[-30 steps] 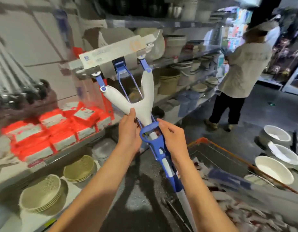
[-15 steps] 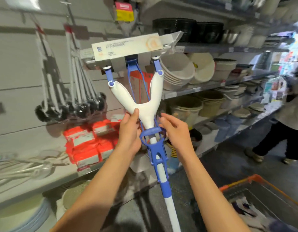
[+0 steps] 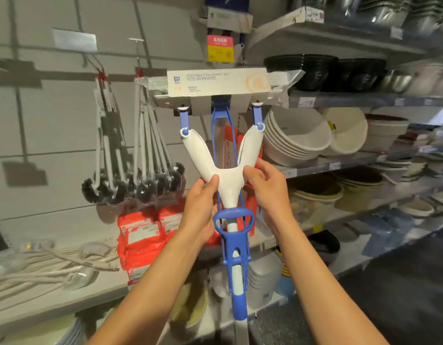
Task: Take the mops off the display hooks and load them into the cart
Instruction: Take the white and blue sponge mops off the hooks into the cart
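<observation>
Nearest the camera, two bare forearms reach up and forward; between them runs the mop's blue wringer lever (image 3: 234, 247) and white shaft, hanging down out of view at the bottom edge. The left hand (image 3: 200, 207) grips the left side of the white Y-shaped yoke (image 3: 224, 168), thumb pressed on its front face and fingers curled behind; the right hand (image 3: 269, 189) holds the right branch the same way, fingers wrapped round its edge. Holding both sides of the fork probably keeps the long mop (image 3: 223, 135) from swinging as it is carried; its packaged sponge head (image 3: 219, 83) stands level at the top, in front of the wall panel. Whether it touches any hook cannot be told. Behind it another boxed mop head (image 3: 229, 17) hangs higher up; to the left, black-headed brushes (image 3: 130, 185) hang in a bunch; to the right, shelves (image 3: 365, 99) carry stacked bowls. The cart is not in view.
</observation>
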Demonstrator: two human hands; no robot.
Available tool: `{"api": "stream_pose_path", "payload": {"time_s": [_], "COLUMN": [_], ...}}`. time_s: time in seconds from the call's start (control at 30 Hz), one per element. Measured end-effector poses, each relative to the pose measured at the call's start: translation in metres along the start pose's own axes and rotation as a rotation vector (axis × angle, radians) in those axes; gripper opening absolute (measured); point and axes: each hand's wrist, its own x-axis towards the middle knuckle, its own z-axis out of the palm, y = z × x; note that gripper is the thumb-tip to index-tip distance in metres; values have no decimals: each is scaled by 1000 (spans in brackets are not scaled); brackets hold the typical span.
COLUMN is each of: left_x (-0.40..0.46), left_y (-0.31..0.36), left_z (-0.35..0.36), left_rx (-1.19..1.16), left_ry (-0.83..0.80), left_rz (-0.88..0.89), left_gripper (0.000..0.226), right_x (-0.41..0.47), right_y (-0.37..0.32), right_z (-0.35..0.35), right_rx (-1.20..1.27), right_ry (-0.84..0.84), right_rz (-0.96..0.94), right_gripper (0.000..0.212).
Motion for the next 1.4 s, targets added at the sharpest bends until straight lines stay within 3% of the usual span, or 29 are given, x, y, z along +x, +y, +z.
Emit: {"api": "stream_pose_path", "payload": {"time_s": [0.2,0.33,0.63,0.87,0.97,1.4], "left_x": [48,81,144,193,213,319], "left_y": [-16,-19,-8,23,36,88], "left_z": [46,85,157,191,204,236], "left_rx": [126,244,362,373,356,349], "left_ry": [43,68,114,71,35,-8], "left_rz": [106,207,463,622,648,737], "left_gripper": [24,27,15,59,61,66], "right_x": [69,114,198,262,289,404], "right_y": [7,3,-18,-37,-48,-65], "right_z": [-32,-56,-92,-91,-87,-53], "right_rx": [51,187,315,312,313,316], "right_ry": [-51,-66,-69,-81,-71,-2], "right_rz": [-46,-39,-121,-225,-281,-352], "right_gripper": [6,17,12,17,16,57]}}
